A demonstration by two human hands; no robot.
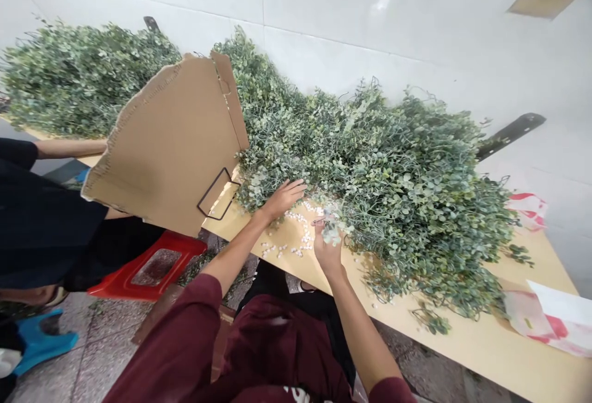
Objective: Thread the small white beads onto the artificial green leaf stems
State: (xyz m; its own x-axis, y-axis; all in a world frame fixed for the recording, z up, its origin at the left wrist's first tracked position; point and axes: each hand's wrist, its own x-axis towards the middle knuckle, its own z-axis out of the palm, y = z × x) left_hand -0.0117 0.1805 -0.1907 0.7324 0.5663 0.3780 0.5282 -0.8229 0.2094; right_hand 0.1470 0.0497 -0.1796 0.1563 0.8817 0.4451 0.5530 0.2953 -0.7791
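Observation:
My left hand (283,198) lies at the front edge of a large heap of artificial greenery (398,168), fingers stretched out and touching the leaves. Close to the table's near side, my right hand (328,253) is closed on a small pale-green leafy sprig (331,231). Small white pieces (303,233) are scattered over the tabletop between and below my hands. Finer detail at my right fingertips is too small to make out.
An upright cardboard sheet (171,144) separates me from another person (41,224) at the left, near a second heap of greenery (87,79). A red stool (152,267) stands below. Red-and-white plastic bags (550,323) lie at the table's (522,360) right end.

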